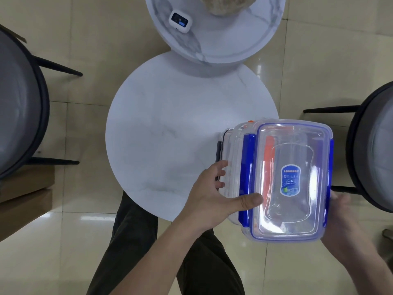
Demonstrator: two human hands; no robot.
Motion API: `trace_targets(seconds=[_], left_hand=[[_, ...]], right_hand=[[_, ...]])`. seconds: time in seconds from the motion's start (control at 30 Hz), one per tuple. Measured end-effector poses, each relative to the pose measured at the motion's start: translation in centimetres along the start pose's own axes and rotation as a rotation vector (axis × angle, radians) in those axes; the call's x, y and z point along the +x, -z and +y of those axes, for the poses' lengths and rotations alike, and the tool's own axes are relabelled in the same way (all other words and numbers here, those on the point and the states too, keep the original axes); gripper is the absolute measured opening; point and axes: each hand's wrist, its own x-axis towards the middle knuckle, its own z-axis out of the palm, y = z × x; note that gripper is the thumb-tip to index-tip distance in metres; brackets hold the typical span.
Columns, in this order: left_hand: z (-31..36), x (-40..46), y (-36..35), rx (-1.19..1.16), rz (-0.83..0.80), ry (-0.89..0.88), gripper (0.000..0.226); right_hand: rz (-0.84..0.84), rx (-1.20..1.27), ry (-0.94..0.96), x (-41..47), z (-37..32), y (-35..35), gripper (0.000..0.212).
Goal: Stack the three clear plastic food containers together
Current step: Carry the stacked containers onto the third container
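A stack of clear plastic food containers hovers over the right edge of the round white table (170, 128). The top container (293, 184) has a blue-rimmed lid, blue clips and a blue label. Seen through and beside it are a container with orange clips (269, 150) and a lower one with a dark clip (227, 145). My left hand (214, 194) grips the stack's left side, thumb on the top lid. My right hand (348, 226) holds the right side, fingers hidden under the stack.
A second, marbled round table (223, 45) stands beyond, carrying a small white device (180, 21) and a beige object. Dark round chairs sit at the left (23, 107) and right (372, 145). My legs are below the table edge; tiled floor surrounds everything.
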Motion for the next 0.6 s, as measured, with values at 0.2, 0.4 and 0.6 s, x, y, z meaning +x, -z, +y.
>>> trace_targets(seconds=[0.2, 0.4, 0.6], left_hand=[[-1.1, 1.1, 3.1, 0.015, 0.111, 0.035, 0.057], [-3.9, 3.8, 4.9, 0.097, 0.213, 0.090, 0.030], [-4.4, 7.0, 4.8, 0.156, 0.239, 0.049, 0.030]], right_hand=[[0.249, 0.086, -0.143, -2.3, 4.9, -0.5, 0.036], [0.400, 0.092, -0.457, -4.0, 11.2, -6.7, 0.019], [0.249, 0.249, -0.670, -3.3, 12.0, -15.0, 0.019]])
